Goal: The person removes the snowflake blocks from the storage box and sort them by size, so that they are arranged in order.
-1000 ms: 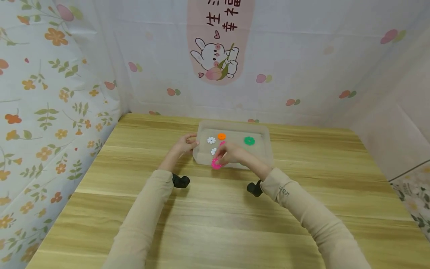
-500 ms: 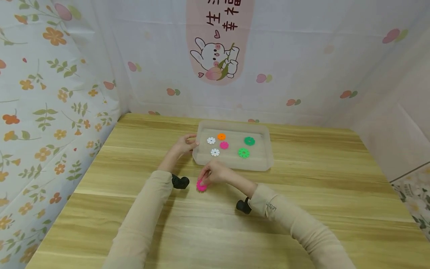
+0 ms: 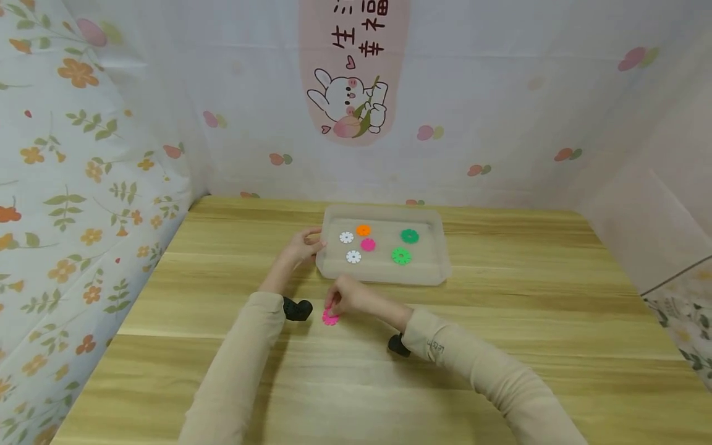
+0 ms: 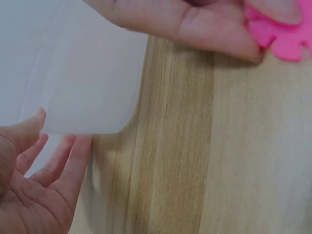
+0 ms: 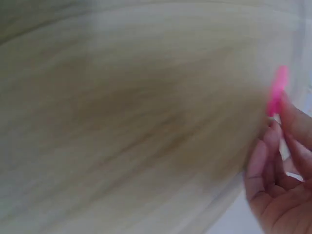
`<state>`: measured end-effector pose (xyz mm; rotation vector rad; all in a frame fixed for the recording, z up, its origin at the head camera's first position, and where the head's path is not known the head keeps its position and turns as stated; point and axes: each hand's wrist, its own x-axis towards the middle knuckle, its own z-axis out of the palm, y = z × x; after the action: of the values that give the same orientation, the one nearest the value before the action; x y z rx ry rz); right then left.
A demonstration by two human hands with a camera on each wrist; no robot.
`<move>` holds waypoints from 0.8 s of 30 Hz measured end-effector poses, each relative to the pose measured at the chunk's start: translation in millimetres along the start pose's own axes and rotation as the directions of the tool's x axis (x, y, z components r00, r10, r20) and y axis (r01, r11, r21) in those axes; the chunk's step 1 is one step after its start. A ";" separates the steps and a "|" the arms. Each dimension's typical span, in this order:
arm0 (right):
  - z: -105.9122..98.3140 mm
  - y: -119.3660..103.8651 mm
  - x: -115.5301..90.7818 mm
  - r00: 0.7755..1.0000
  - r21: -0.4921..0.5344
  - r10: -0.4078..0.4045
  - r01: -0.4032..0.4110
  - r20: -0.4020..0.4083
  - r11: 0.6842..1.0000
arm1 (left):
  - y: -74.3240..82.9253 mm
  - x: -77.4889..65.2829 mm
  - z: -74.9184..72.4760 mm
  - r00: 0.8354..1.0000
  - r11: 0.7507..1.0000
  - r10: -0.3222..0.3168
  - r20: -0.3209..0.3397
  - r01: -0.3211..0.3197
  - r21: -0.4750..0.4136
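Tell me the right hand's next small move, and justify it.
Probably lower the pink disc flat onto the table and release it. The right hand pinches it over bare wood, outside the tray, while the left hand touches the tray's left end. The head view doesn't settle whether the disc already touches the wood, so a gentle descent seems wise.

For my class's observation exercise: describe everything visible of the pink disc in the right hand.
The pink disc is thin, bright and plastic-looking, with a notched edge. The right hand pinches it, hiding part. The right wrist view shows it nearly edge-on. It is outside the tray, over the table; whether they touch is unclear.
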<state>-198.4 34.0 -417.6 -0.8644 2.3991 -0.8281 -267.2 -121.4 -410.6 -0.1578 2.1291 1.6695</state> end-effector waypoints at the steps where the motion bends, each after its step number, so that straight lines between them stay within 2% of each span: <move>1: 0.4 0.6 -0.5 1.000 0.004 -0.004 0.004 -0.007 1.000 | -2.6 3.2 -0.6 1.000 1.000 0.001 0.000 -0.001 -0.005; 6: 1.0 3.1 -1.6 1.000 0.032 0.005 -0.005 -0.021 0.999 | -2.3 4.7 0.9 1.000 1.000 0.004 0.002 -0.004 -0.011; 12: -1.0 6.0 -1.2 0.999 -0.006 -0.036 0.036 -0.008 0.999 | -2.6 4.0 1.1 1.000 0.999 0.004 0.005 -0.004 -0.038; 20: -11.9 6.2 -4.0 0.998 0.055 0.046 -0.049 0.050 0.997 | -4.8 2.7 0.2 1.000 1.000 0.010 0.006 -0.010 -0.030; 24: -19.6 7.1 -6.5 0.998 0.044 0.036 -0.038 0.043 0.998 | -5.0 3.5 -0.7 1.000 0.999 0.017 0.012 -0.017 -0.036</move>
<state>-208.2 50.4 -406.9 -0.8100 2.3443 -0.8379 -268.8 -122.9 -416.3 -0.1406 2.0979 1.7148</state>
